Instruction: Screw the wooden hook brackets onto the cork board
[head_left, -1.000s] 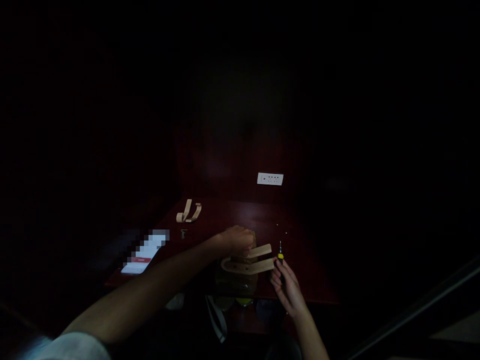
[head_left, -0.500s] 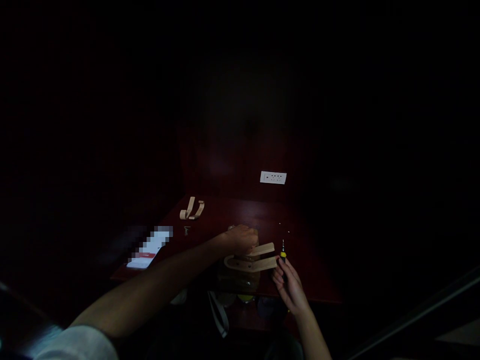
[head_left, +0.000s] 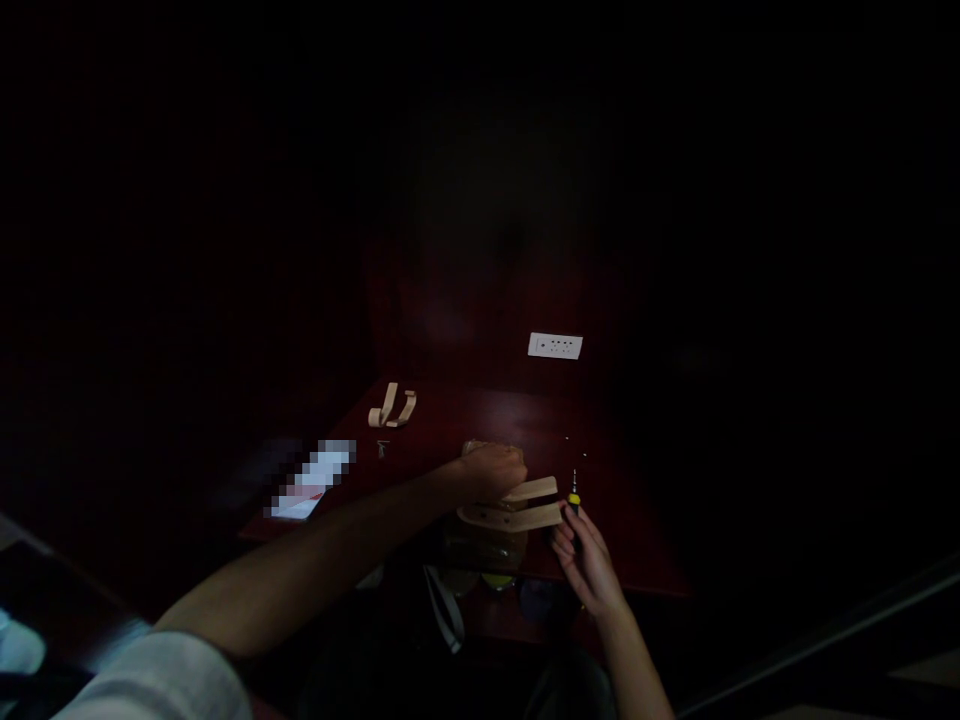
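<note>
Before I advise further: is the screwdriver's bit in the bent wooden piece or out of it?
Out. The right hand holds the screwdriver beside the bent wooden piece; its bit shows bare, pointing away from the person.

A white socket panel (head_left: 555,346) sat on the wall (head_left: 465,320). A bright, partly pixelated slab (head_left: 304,495) lay on the table (head_left: 517,415), left; a pale strap (head_left: 447,612) showed below.

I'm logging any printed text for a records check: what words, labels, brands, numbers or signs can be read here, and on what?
No text is readable anywhere.
Bright panel: pixelated, with a reddish patch; no legible words.
White socket panel: small dark marks, too small to read as lettering.
Yellow-banded tool in the right hand: any marking is too small to read.
Curved wooden piece: no lettering visible.
</note>
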